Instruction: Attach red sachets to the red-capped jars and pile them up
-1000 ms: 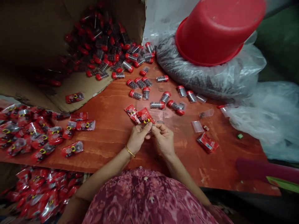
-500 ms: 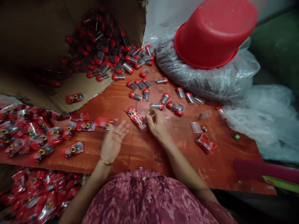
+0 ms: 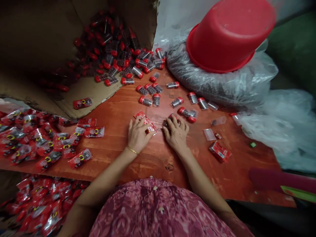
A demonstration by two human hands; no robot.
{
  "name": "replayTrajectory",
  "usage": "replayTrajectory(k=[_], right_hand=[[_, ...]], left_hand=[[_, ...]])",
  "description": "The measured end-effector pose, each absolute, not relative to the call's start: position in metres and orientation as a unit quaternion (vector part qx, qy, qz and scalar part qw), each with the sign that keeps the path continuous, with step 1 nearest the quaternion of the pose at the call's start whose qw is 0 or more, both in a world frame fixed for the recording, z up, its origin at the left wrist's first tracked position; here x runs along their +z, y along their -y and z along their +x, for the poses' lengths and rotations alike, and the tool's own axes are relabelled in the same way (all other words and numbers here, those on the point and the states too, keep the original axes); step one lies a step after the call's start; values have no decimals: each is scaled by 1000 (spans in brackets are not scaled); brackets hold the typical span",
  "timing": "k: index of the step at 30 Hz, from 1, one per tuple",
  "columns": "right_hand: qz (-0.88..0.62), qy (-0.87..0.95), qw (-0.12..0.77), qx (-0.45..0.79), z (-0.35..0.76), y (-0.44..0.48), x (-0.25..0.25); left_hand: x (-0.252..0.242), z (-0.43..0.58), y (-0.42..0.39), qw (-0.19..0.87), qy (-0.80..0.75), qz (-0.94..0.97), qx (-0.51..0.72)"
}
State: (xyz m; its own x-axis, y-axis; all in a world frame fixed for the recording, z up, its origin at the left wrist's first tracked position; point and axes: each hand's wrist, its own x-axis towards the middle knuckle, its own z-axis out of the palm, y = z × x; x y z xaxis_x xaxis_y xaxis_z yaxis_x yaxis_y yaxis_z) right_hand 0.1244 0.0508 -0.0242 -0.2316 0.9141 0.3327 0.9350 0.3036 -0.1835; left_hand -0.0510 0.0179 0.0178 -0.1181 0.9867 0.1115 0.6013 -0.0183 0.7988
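Note:
My left hand (image 3: pixel 138 135) lies over a few flat red printed packets (image 3: pixel 148 122) in the middle of the table, its fingers spread and touching them. My right hand (image 3: pixel 177 134) curls its fingers around a small clear bottle with a red cap (image 3: pixel 174 116), which they mostly cover. Behind my hands are several more such bottles (image 3: pixel 156 99), filled with dark beads. Filled red packets (image 3: pixel 94 131) lie at the left of the table, several of them heaped together.
A cardboard box (image 3: pixel 103 98) on its side spills red-capped bottles at the back left. A red tub (image 3: pixel 222 39) sits upside down on a clear plastic sack (image 3: pixel 217 85). At right are a red packet (image 3: pixel 220 152) and clear plastic pieces (image 3: pixel 209 134). More filled packets (image 3: pixel 41 204) lie below the table edge.
A blurred packet beside my left hand has left its spot, and that hand has moved right onto the flat packets. My right hand has moved from the packets onto a bottle.

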Motion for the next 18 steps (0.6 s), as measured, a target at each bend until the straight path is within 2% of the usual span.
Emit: replayTrajectory(k=[3,7,10,15,18], right_hand=[[-594,773,222,-36,127,-42,-23],[-569,770,289,22,124,-35,-12],[-537,752,360,131,113,-33,-3],[-505,629,448,386,89,-38,3],[-483,572,478,460,84,-41,5]], left_hand=[[0,-49,-27,212,-661,659,290],[-8,-57,-26,196,-669,655,290],[-1,-58,-24,188,-672,638,325],[16,-50,-21,192,-640,634,390],[21,-48,-18,229,-646,581,439]])
